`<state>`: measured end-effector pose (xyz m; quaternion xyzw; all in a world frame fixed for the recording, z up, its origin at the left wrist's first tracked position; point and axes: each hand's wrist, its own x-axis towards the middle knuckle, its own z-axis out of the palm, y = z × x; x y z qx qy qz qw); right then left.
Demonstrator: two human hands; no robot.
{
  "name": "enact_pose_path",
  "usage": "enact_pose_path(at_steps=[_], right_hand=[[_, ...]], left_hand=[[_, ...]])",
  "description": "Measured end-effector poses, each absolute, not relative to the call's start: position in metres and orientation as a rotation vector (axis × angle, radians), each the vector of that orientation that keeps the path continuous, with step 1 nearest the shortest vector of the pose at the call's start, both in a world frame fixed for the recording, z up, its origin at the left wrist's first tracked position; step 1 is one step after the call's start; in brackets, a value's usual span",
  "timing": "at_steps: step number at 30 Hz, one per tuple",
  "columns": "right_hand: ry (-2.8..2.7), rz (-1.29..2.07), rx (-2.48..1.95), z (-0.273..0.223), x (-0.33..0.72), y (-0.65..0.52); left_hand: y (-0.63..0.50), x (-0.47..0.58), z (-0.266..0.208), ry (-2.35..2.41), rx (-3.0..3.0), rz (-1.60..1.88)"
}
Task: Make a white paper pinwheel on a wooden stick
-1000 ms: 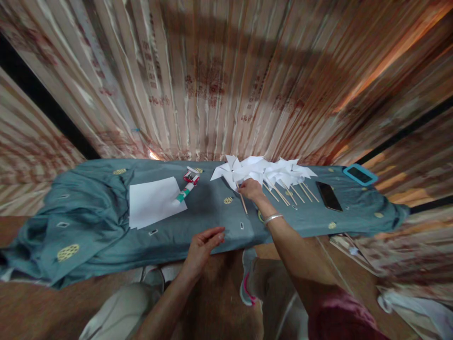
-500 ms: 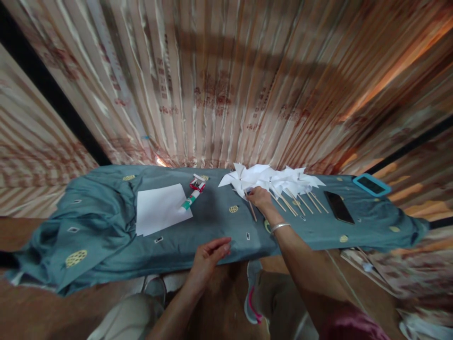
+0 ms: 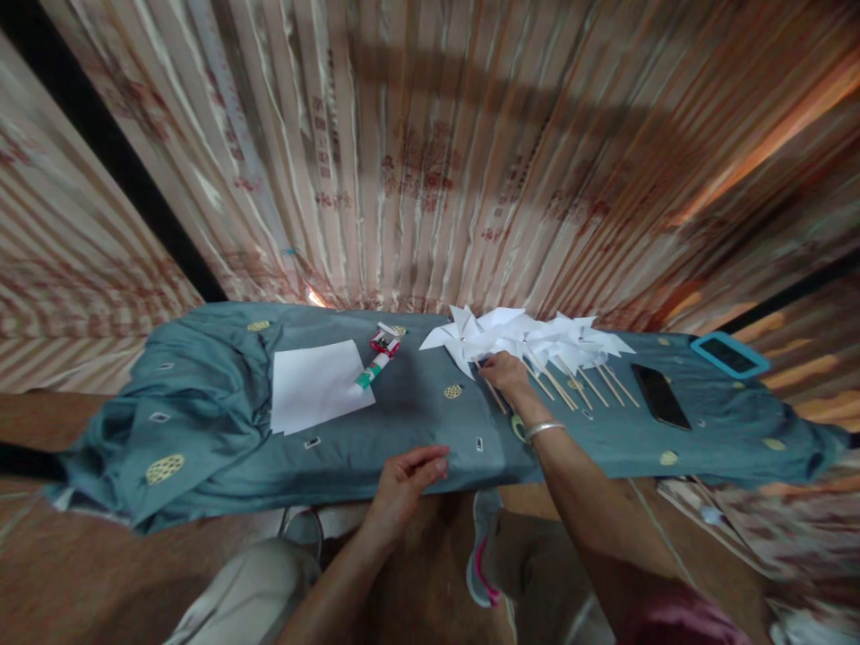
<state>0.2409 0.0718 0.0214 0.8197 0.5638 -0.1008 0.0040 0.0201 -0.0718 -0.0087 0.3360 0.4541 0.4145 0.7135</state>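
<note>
My right hand [image 3: 505, 374] is closed at the upper stick of the leftmost white paper pinwheel [image 3: 463, 339], which lies on the cloth-covered table. Its fingertips hide part of the wooden stick [image 3: 494, 392]. Behind and to the right of this hand, several more paper pinwheels [image 3: 564, 339] overlap in a row, their sticks pointing toward me. Over the table's front edge, my left hand [image 3: 403, 484] is held with fingers loosely extended and nothing in it.
A stack of white paper [image 3: 315, 385] lies on the teal cloth [image 3: 417, 421] at left. Beside it are a green-and-white glue stick [image 3: 372, 370] and a red-and-white object [image 3: 385, 341]. A dark phone [image 3: 660, 396] and a blue-framed tablet [image 3: 730, 355] rest at right.
The leftmost pinwheel's stick has swung, its lower end shifting right, with my right hand still at it. My left hand stays nearly the same. The whole view has shifted slightly.
</note>
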Motion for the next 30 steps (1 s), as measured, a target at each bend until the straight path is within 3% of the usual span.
enact_pose_path(at_steps=[30], right_hand=[[2.081,-0.106,2.396,0.014,0.198,0.025]], left_hand=[[-0.077,0.007,-0.008,0.979,0.763,0.977]])
